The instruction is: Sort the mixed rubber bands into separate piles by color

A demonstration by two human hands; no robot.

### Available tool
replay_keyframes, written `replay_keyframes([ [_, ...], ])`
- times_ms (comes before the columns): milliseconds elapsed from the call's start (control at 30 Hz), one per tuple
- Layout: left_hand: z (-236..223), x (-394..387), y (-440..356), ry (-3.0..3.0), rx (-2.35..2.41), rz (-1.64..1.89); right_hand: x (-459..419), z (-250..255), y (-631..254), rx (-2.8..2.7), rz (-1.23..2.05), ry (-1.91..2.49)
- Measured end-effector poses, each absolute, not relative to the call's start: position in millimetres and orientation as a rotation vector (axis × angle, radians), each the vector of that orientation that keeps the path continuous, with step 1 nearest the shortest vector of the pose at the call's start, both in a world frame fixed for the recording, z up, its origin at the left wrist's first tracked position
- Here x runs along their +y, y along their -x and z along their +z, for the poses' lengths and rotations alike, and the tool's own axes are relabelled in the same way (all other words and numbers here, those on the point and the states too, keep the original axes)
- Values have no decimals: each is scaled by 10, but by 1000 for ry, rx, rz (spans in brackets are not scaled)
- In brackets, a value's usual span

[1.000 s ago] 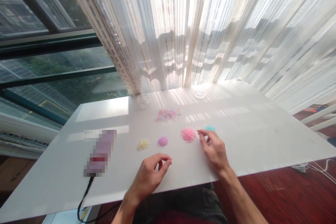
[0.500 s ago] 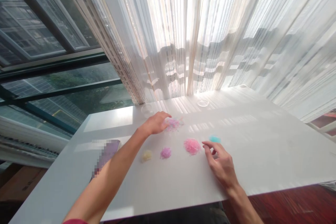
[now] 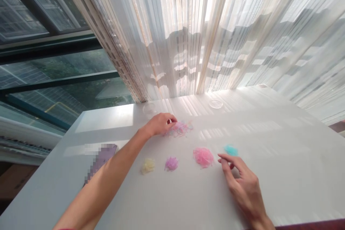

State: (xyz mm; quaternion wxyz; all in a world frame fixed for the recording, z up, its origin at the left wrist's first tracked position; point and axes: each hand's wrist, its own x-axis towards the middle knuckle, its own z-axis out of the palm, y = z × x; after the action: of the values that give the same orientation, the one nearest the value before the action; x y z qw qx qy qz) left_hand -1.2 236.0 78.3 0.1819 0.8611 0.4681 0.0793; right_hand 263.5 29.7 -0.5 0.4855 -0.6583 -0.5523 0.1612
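My left hand reaches to the far pile of mixed pastel strands, its thumb and fingers closing at that pile's left edge; whether a strand is between the tips cannot be made out. My right hand hovers near the pink pile of thin strands, thumb and forefinger pinched together, any small thing between them too small to see. Just beyond its knuckles lies a small turquoise pile. Nearer the left forearm sit a purple pile and a pale yellow pile.
Two clear round dishes or lids, a left one and a right one, lie at the back of the white table. A blurred-out purple phone-like object is partly behind my left forearm. Sheer curtains hang along the far edge.
My left hand has gone from the near side of the table out to the mixed pile. My right hand stays beside the pink pile, still pinched. The view has shifted slightly.
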Motion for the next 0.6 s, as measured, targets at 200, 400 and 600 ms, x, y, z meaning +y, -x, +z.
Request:
replay_keyframes([
  [200, 833, 2376, 88, -2359, 1301, 294, 301, -46, -2660, -1362, 339, 1606],
  [400, 865, 2387, 105, -2363, 1340, 234, 313, -23, -2701, -1459, 384, 1600],
  [600, 846, 2330, 68, -2431, 1363, 108, 300, -9, -2671, -1489, 434, 1535],
])
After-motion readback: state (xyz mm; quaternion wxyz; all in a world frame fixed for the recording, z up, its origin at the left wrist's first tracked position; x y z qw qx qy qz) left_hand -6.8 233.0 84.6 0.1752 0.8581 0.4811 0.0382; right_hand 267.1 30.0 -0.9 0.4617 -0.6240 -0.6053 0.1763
